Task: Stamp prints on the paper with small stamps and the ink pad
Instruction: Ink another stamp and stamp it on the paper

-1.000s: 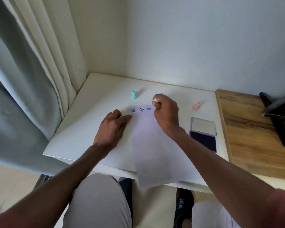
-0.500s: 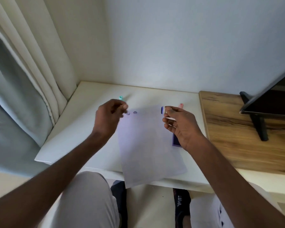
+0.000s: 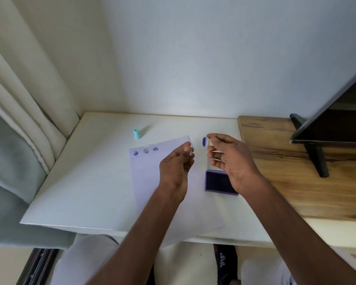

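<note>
A pale sheet of paper (image 3: 146, 177) lies on the white table (image 3: 86, 182) and overhangs the front edge. Three purple prints (image 3: 146, 150) sit in a row along its top edge. My right hand (image 3: 232, 161) pinches a small white stamp (image 3: 205, 141) above the table, its inked purple face turned left. My left hand (image 3: 177, 167) hovers over the paper's top right corner, fingers curled, fingertips close to the stamp; nothing shows between them. The open purple ink pad (image 3: 217, 182) lies under my right wrist. A teal stamp (image 3: 137, 134) stands upright behind the paper.
A wooden desk (image 3: 296, 171) adjoins the table on the right and carries a dark screen on a black stand (image 3: 314, 153). Curtains (image 3: 19, 120) hang at the left. The wall runs right behind the table. My knees are below the front edge.
My right hand lifted the stamp off the paper and turned its face sideways. My left hand left the paper's left edge, rose and moved right towards the stamp. The camera tilted upward.
</note>
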Available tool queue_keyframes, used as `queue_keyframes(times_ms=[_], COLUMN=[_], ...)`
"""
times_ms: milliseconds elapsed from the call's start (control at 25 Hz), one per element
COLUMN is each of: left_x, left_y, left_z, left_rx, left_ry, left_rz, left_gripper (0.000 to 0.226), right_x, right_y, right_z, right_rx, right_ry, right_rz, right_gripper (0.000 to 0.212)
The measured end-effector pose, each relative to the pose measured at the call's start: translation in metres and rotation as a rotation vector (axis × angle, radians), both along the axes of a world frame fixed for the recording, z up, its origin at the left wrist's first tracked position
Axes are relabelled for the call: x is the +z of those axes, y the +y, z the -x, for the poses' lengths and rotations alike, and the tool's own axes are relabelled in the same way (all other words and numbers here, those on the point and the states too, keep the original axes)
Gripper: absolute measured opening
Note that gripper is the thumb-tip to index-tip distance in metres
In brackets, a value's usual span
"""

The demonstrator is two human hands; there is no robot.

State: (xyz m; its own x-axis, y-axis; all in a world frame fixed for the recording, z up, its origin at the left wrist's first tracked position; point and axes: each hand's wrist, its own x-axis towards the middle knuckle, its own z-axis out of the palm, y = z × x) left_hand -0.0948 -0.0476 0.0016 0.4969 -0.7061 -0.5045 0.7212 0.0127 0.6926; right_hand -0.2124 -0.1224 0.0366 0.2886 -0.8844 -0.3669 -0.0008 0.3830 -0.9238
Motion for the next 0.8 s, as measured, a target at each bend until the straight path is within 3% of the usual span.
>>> queue_keyframes(times_ms=[120, 360, 800], left_x=[-0.005, -0.004, -0.007], left_y=[-0.004, -0.006, -0.003], left_z=[0.004, 0.002, -0.005], left_rx=[-0.038, -0.054, -0.013], left_ry=[0.080, 0.055, 0.034], left_rz=[0.066, 0.104, 0.079], left_gripper=[0.028, 0.028, 0.021], right_x=[-0.001, -0.010, -0.018], right_y=[-0.003, -0.003, -0.004], right_z=[-0.002, -0.008, -0.017], right_rx=[0.026, 0.086, 0.204], right_ry=[0.128, 0.304, 0.427], right_rz=[0.098, 0.353, 0.559], right_gripper=[0.013, 0.013, 0.019])
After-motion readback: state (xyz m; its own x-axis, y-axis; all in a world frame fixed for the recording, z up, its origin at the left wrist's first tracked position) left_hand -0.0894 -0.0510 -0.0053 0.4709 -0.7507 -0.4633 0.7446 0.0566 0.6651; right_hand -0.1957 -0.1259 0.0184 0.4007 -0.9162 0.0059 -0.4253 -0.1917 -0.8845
